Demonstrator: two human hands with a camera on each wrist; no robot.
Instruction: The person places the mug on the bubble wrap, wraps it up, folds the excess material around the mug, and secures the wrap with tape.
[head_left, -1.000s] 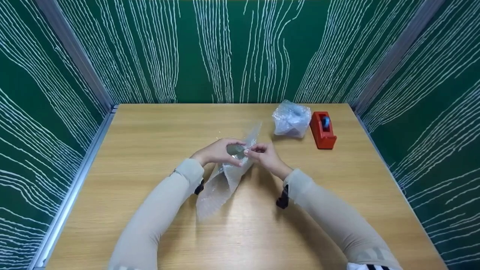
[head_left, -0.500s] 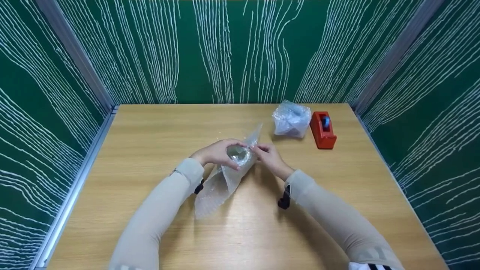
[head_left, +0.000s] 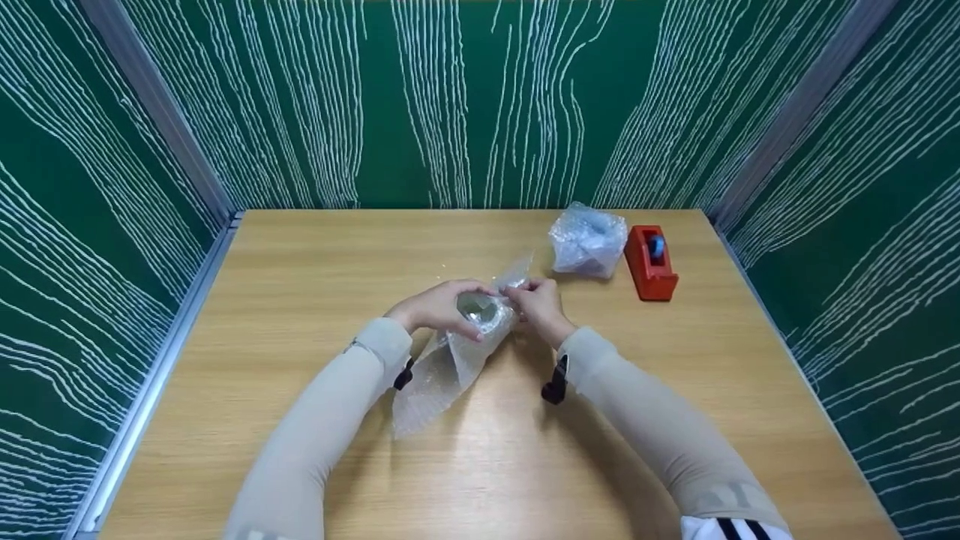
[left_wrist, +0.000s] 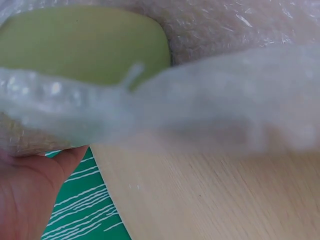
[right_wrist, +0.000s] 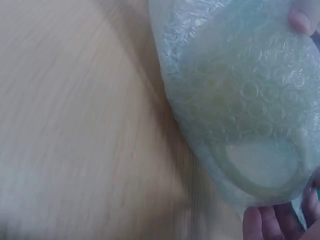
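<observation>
A sheet of clear bubble wrap [head_left: 439,386] is folded round a pale green, rounded vessel [left_wrist: 85,42] at the middle of the table. Through the bubbles in the right wrist view, a round ring shows at one end of the vessel. My left hand [head_left: 431,309] curves its thumb and fingers round the wrapped vessel from the left. On the other side, my right hand [head_left: 544,309] pinches the wrap near its upper right corner. The wrap's loose lower end hangs toward the near left.
Behind and to the right lies another bubble-wrapped bundle [head_left: 589,240], with a red tape dispenser [head_left: 651,274] beside it. The wooden table [head_left: 300,270] is bounded by green, white-streaked walls [head_left: 495,105] at the back and sides.
My right hand has shifted slightly forward and turned inward, with its pinched part of the wrap drawn against the vessel. My left hand keeps its hold in nearly the same place.
</observation>
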